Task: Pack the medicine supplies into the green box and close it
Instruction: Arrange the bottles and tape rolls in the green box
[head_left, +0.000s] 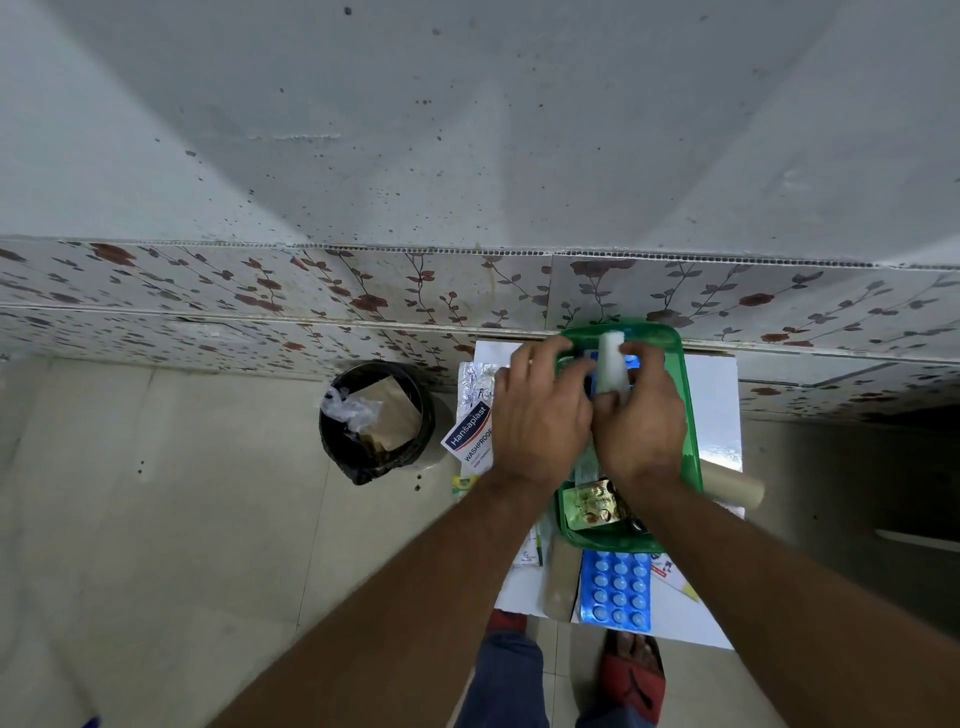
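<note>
A: Both hands over the green box (688, 415) on the white table (714, 395)!
B: Right hand (641, 421) fingers pinching a white roll (611, 364) above it; left hand (540, 410) fingers spread, curled on the rim. Blue blister pack (618, 590) waits just outside

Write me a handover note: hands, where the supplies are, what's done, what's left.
Hands: left hand and right hand are over the green box; the right holds a white roll above it.
In the box: a gold foil pack and other items I can't make out.
Still out on the table: plaster packet, blue blister pack, cardboard tube.
Left: drop in the roll, pack the rest, close the box. No lid in view.
</note>
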